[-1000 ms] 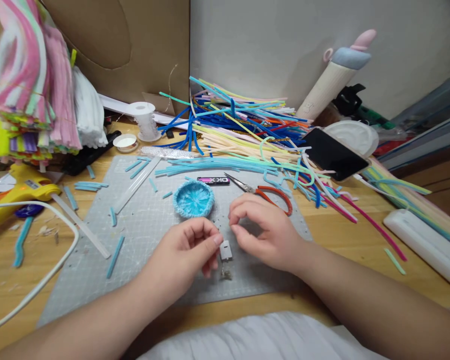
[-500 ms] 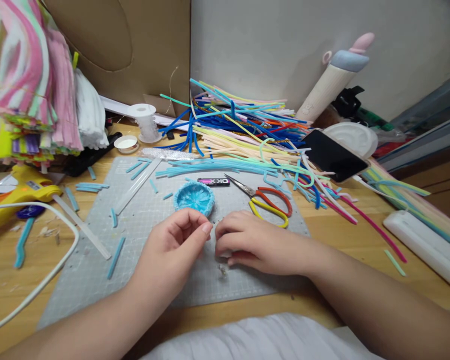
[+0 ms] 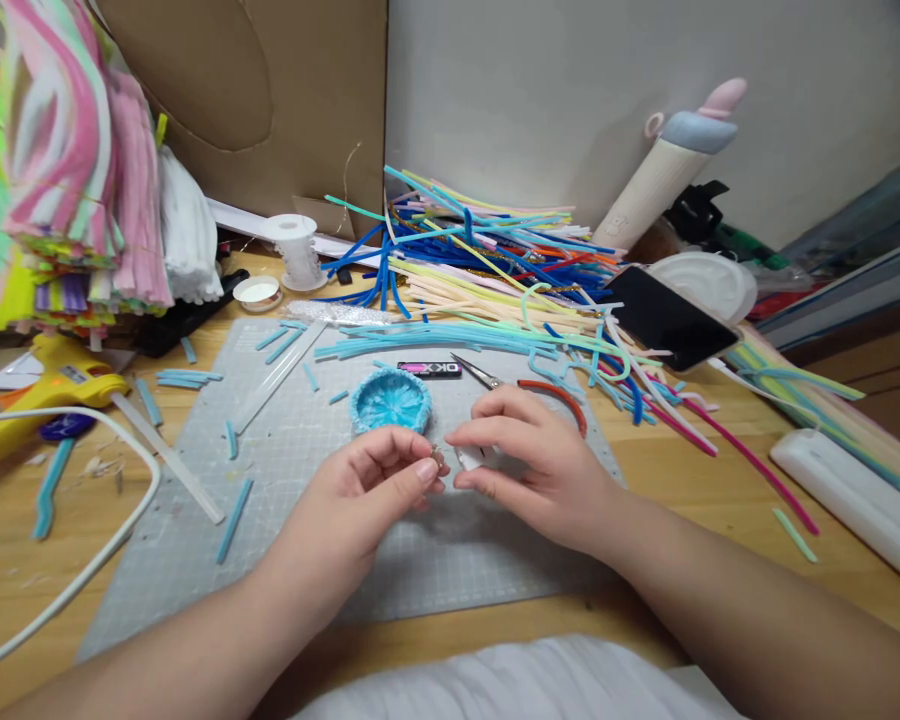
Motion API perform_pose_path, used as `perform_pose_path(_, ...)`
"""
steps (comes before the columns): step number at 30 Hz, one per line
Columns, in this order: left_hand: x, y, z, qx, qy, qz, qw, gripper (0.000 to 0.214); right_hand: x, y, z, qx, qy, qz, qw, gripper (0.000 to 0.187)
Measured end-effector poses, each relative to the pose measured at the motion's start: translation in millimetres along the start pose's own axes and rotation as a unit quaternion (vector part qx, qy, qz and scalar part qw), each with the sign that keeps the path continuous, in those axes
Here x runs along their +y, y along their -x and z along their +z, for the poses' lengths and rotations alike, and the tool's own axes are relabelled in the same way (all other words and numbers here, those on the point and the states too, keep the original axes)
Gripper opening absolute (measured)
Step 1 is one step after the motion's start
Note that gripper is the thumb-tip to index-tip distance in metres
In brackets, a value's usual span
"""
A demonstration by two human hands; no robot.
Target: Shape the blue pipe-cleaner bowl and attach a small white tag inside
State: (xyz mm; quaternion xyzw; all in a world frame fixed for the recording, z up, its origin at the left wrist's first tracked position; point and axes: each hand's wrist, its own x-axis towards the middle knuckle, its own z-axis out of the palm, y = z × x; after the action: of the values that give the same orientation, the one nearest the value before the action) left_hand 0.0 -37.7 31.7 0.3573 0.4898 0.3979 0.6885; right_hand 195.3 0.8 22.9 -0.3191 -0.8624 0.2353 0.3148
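My left hand (image 3: pixel 379 485) is closed in a pinch over the middle of the cutting mat (image 3: pixel 300 560). Between thumb and forefinger it has a small coiled, metallic-looking bit (image 3: pixel 439 460), too small to name surely. Facing it, my right hand (image 3: pixel 536 470) curls round a small white plastic-looking piece (image 3: pixel 478 457), mostly hidden by the fingers. Just beyond my left hand lies a round blue fuzzy cup (image 3: pixel 390 400), hollow side up. Behind my right hand are scissors (image 3: pixel 562 395) with an orange handle, partly covered by the hand.
A yellow glue gun (image 3: pixel 75 385) with a clear stick and white cable (image 3: pixel 139 450) lies left. Pipe cleaners (image 3: pixel 480 250) are heaped behind the mat. A phone (image 3: pixel 671 315) and a white power strip (image 3: pixel 847 500) are on the right, a clear spool (image 3: pixel 296 250) at back left.
My right hand has lifted and turned, so the white piece now shows and the scissors are more covered. The metallic bit, blurred below the hands before, is now at my left fingertips.
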Motion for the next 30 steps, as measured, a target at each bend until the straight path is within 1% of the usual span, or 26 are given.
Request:
perform_pose_path(3, 2.0, 0.0, 0.6, -0.014, 0.002, -0.003, 1.0, 0.015, -0.8, 0.7, -0.1, -0.006, 0.006, -0.011, 1.0, 0.019)
perform_pose_path(10, 3.0, 1.3, -0.4, -0.056, 0.033, -0.008, 0.998, 0.012, -1.6, 2.6, 0.6, 0.015, -0.025, -0.019, 0.999, 0.019)
perform_pose_path(15, -0.2, -0.6, -3.3, -0.092, 0.07, -0.027, 0.993, 0.01, -0.5, 0.5, 2.1, 0.017, -0.06, -0.013, 0.998, 0.021)
perform_pose_path(20, -1.5, -2.2, -3.9, -0.125, 0.138, -0.067, 0.98, 0.012, 0.5, 0.7, 2.3, 0.013, -0.068, -0.018, 0.997, 0.02)
perform_pose_path(26, -0.7, -2.2, -4.6, -0.136, 0.156, -0.097, 0.973, 0.013, 0.7, 0.9, 2.3, 0.007, -0.065, -0.025, 0.998, 0.019)
perform_pose_path(30, 0.1, -1.6, -5.2, -0.141, 0.159, -0.089, 0.973, 0.014, 0.1, 0.7, 2.2, 0.003, -0.07, -0.03, 0.997, 0.019)
